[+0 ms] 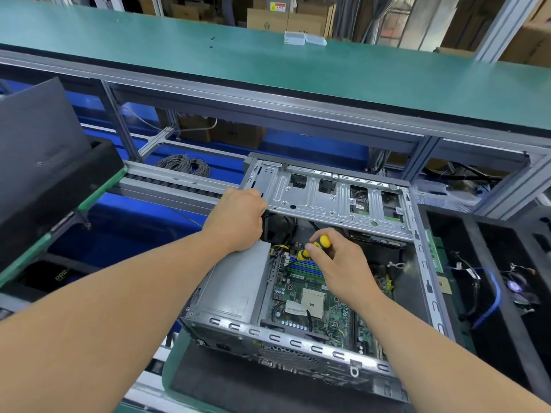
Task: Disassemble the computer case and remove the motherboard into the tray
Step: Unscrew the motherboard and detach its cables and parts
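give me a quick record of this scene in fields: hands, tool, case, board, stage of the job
left hand: left hand grips the left end of the drive cage, which is swung up
right hand: right hand holds a yellow-and-black screwdriver, fingers curled round its handle
tool position: tip points down toward the motherboard, near the blue memory slots
case: computer case lies on its side, open, with the power supply at left
board: inside the case
stage: motherboard not yet removed
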